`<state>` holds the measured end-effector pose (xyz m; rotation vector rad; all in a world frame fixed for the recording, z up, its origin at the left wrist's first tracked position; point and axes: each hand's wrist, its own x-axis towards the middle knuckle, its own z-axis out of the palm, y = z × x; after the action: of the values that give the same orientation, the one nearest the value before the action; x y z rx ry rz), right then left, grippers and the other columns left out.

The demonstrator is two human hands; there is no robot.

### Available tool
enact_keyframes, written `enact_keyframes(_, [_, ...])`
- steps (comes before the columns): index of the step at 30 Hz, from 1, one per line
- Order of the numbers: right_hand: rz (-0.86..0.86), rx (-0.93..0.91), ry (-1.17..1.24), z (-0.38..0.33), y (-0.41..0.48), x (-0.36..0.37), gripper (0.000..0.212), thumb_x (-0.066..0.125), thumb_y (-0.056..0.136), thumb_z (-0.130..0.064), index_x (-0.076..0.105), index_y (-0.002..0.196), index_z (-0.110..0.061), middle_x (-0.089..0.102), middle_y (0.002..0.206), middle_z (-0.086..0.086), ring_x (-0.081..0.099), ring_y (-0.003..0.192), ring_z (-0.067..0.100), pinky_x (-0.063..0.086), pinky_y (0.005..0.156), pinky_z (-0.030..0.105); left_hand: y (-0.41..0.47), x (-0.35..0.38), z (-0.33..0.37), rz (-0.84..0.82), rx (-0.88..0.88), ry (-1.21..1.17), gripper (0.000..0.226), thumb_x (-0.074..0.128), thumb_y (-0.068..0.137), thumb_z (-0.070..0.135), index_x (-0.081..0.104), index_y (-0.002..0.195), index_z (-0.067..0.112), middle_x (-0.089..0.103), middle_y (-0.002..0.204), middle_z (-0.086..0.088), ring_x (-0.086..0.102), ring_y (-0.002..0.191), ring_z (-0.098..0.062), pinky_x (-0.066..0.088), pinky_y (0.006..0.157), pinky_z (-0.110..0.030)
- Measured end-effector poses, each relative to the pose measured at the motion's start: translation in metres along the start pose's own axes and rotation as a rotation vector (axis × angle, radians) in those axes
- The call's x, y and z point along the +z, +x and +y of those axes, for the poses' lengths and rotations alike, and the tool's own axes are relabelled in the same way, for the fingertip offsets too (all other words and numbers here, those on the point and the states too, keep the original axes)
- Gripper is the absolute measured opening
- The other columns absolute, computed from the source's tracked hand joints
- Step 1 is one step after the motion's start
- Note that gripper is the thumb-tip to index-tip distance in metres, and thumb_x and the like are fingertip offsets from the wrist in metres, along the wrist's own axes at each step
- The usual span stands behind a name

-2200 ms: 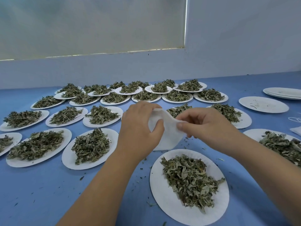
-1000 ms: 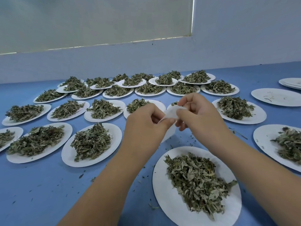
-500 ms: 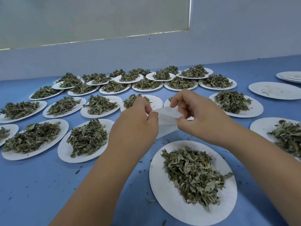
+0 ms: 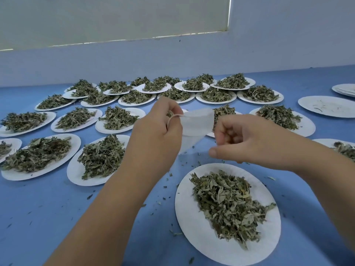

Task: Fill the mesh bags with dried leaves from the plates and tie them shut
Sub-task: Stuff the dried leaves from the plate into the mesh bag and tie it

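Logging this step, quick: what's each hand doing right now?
Left hand: pinching the mesh bag.
Right hand: fingers curled beside the bag; grip cannot be told.

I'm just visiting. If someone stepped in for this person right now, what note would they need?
Left hand pinches the bag at its top corner, above the table.
Right hand is curled beside the bag's other edge; whether it grips is unclear.
Bag looks flat, no leaves in.
Nearest plate holds its leaves.
Left to do: open the bag, fill it, tie it; many full plates wait behind.
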<state>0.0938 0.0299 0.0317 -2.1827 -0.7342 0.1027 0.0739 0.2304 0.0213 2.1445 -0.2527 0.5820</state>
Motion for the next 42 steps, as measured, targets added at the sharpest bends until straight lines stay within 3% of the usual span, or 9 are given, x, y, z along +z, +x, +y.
enact_keyframes(4, [-0.339, 0.043, -0.174, -0.002, -0.006, -0.001, 0.045, 0.072, 0.062, -0.064, 0.060, 0.103, -0.052, 0.058, 0.096, -0.023, 0.055, 0.076, -0.003, 0.044, 0.067, 0.016, 0.001, 0.000, -0.007, 0.050, 0.074, 0.121, 0.014, 0.041, 0.094, 0.024, 0.047, 0.088, 0.035, 0.049, 0.052, -0.004, 0.031, 0.039, -0.013, 0.032, 0.037, -0.040])
enact_keyframes(7, [-0.457, 0.047, -0.262, -0.003, -0.006, 0.006, 0.058, 0.072, 0.061, -0.068, 0.050, 0.115, -0.063, 0.049, 0.107, -0.032, 0.051, 0.089, -0.010, 0.039, 0.073, 0.016, 0.002, 0.000, -0.009, 0.049, 0.119, 0.224, 0.009, 0.037, 0.090, 0.031, 0.045, 0.090, 0.035, 0.047, 0.051, 0.006, 0.035, 0.040, -0.016, 0.036, 0.039, -0.040])
enact_keyframes(12, [-0.408, 0.023, -0.391, -0.003, -0.006, 0.015, 0.043, 0.073, 0.073, -0.055, 0.056, 0.112, -0.059, 0.045, 0.096, -0.038, 0.044, 0.085, -0.020, 0.034, 0.069, 0.013, 0.002, 0.000, -0.008, 0.118, 0.174, 0.356, 0.014, 0.034, 0.089, 0.028, 0.047, 0.094, 0.027, 0.034, 0.043, 0.006, 0.037, 0.040, -0.017, 0.025, 0.042, -0.029])
enact_keyframes(16, [-0.360, 0.008, -0.414, -0.004, -0.007, 0.016, 0.026, 0.070, 0.078, -0.050, 0.063, 0.103, -0.054, 0.050, 0.087, -0.036, 0.049, 0.079, -0.018, 0.036, 0.065, 0.004, 0.002, -0.003, -0.006, 0.160, 0.176, 0.398, 0.012, 0.034, 0.091, 0.025, 0.046, 0.094, 0.027, 0.032, 0.043, 0.007, 0.035, 0.040, -0.015, 0.017, 0.044, -0.026])
enact_keyframes(19, [-0.323, 0.009, -0.417, -0.003, -0.006, 0.018, 0.020, 0.068, 0.081, -0.047, 0.066, 0.100, -0.050, 0.054, 0.087, -0.030, 0.052, 0.079, -0.013, 0.038, 0.063, 0.006, 0.000, 0.000, -0.006, 0.125, 0.189, 0.463, 0.011, 0.038, 0.093, 0.022, 0.049, 0.096, 0.024, 0.035, 0.044, 0.007, 0.037, 0.041, -0.014, 0.015, 0.046, -0.025])
enact_keyframes(23, [-0.284, 0.008, -0.371, -0.001, -0.007, 0.017, 0.015, 0.067, 0.081, -0.043, 0.068, 0.096, -0.047, 0.056, 0.085, -0.035, 0.056, 0.078, -0.009, 0.041, 0.065, 0.010, -0.003, 0.006, -0.007, 0.006, 0.178, 0.491, 0.009, 0.041, 0.095, 0.025, 0.048, 0.099, 0.026, 0.042, 0.052, 0.007, 0.039, 0.046, -0.011, 0.018, 0.045, -0.027])
enact_keyframes(30, [-0.225, -0.044, -0.243, -0.003, -0.009, 0.003, 0.015, 0.065, 0.076, -0.048, 0.068, 0.090, -0.048, 0.065, 0.078, -0.014, 0.059, 0.066, 0.005, 0.049, 0.061, 0.020, -0.007, 0.017, -0.006, -0.076, 0.162, 0.224, 0.004, 0.053, 0.092, 0.025, 0.052, 0.088, 0.027, 0.045, 0.051, 0.008, 0.039, 0.048, -0.014, 0.036, 0.048, -0.036])
enact_keyframes(38, [-0.239, -0.017, -0.264, -0.003, -0.010, 0.003, 0.019, 0.061, 0.074, -0.052, 0.064, 0.093, -0.051, 0.067, 0.078, -0.008, 0.058, 0.060, 0.007, 0.051, 0.059, 0.025, -0.001, 0.002, -0.004, 0.164, 0.232, 0.297, 0.007, 0.048, 0.092, 0.023, 0.051, 0.087, 0.021, 0.035, 0.049, 0.010, 0.041, 0.054, -0.011, 0.027, 0.043, -0.021])
enact_keyframes(42, [-0.204, -0.031, -0.206, -0.005, -0.011, 0.001, 0.017, 0.063, 0.073, -0.050, 0.065, 0.090, -0.051, 0.065, 0.074, -0.007, 0.057, 0.059, 0.007, 0.049, 0.058, 0.023, -0.004, 0.008, -0.005, -0.013, 0.150, 0.343, 0.007, 0.054, 0.092, 0.025, 0.053, 0.085, 0.021, 0.043, 0.056, 0.008, 0.041, 0.051, -0.010, 0.031, 0.045, -0.029])
